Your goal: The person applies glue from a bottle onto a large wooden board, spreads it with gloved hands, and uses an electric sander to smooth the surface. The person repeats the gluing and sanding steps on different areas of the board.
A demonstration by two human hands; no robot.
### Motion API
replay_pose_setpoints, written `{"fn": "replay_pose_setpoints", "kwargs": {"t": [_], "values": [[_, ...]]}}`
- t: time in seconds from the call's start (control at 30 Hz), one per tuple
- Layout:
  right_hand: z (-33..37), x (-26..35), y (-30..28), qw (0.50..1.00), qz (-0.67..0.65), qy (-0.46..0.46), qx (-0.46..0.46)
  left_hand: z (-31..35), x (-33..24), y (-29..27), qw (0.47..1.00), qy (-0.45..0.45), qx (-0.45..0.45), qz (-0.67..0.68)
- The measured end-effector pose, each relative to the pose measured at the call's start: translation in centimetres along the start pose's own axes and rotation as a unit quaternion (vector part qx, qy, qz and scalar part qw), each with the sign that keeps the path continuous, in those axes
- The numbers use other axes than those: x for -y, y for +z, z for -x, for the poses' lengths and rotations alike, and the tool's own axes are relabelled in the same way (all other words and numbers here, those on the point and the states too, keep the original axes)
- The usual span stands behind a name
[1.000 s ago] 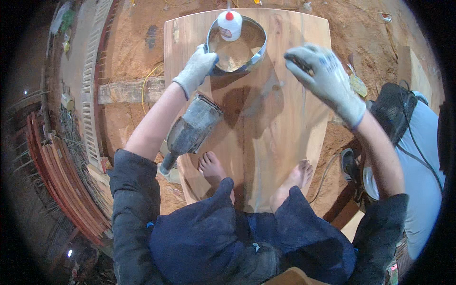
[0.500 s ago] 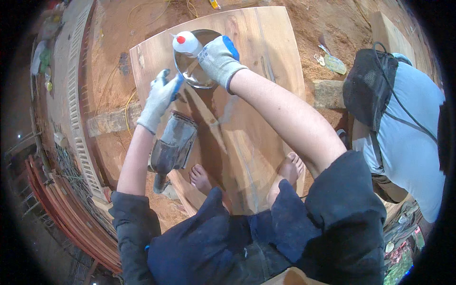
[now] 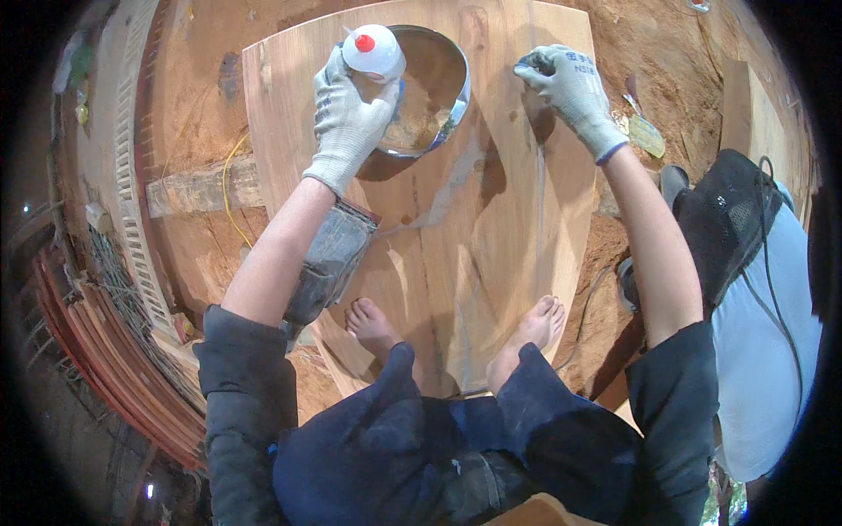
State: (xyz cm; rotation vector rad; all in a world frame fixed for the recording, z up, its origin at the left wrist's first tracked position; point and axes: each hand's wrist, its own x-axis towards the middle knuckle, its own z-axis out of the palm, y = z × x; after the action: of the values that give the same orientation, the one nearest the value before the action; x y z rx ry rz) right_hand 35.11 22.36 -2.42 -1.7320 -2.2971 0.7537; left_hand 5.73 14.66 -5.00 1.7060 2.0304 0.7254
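Observation:
My left hand, in a pale knit glove, is closed around a white squeeze bottle with a red cap. The bottle stands upright at the left rim of a round metal pan, which holds brown powder like sawdust. My right hand, gloved too, hovers over the right side of a wide wooden board. Its fingers are pinched together; whatever may be between them is too small to make out. Pan and bare feet are both on the board.
A dusty grey power tool, perhaps a belt sander, lies by my left forearm. At the right another person in light blue is close beside me. A wooden beam stands beyond. Reddish planks are stacked at far left.
The bottle has passed from my right hand to my left, which was open and apart from it before. My right hand has moved right, away from the pan, its fingers now pinched.

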Motion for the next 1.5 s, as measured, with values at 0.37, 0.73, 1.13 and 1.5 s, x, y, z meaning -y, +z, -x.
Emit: {"fn": "replay_pose_setpoints", "kwargs": {"t": [0.37,0.73,1.13,1.5], "values": [[-1.6,-1.2,-0.2,0.995,0.024,0.068,0.07,-1.1,1.7,0.5,0.996,0.055,-0.055,0.047],[3.9,-1.7,1.8,0.954,0.186,-0.206,-0.113,-1.8,1.8,0.5,0.997,0.02,-0.048,0.049],[4.7,-1.1,2.7,0.942,0.246,-0.196,-0.118,-1.9,2.2,0.7,0.997,0.03,-0.054,0.041],[4.7,-0.8,2.5,0.953,0.23,-0.178,-0.082,-1.8,1.8,0.5,0.997,0.037,-0.058,0.031]]}}
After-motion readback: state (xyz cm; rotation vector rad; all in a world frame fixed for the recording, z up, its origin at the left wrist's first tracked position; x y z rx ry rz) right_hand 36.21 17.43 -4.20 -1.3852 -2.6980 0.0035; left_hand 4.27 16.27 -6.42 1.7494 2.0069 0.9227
